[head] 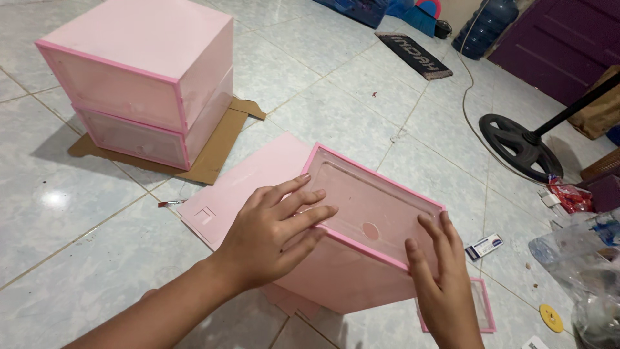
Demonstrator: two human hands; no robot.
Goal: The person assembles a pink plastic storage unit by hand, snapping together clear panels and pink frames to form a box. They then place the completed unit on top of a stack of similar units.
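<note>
A pink plastic box (349, 271) lies on the tiled floor with its translucent pink-framed front panel (374, 203) facing up. My left hand (274, 236) rests flat over the box's near left corner, fingers spread along the frame. My right hand (439, 284) presses on the panel's right edge, fingers pointing up and apart. A flat pink sheet (248, 178) sticks out from under the box to the left. Another pink-framed panel (483, 304) lies on the floor behind my right hand.
Two assembled pink boxes (139, 77) are stacked on brown cardboard (213, 152) at the upper left. A black fan base (520, 145) and cable lie at the right, with plastic bags (581, 258), a small carton (484, 247) and a yellow disc (551, 318). A doormat (413, 55) and water jug (484, 29) are far back.
</note>
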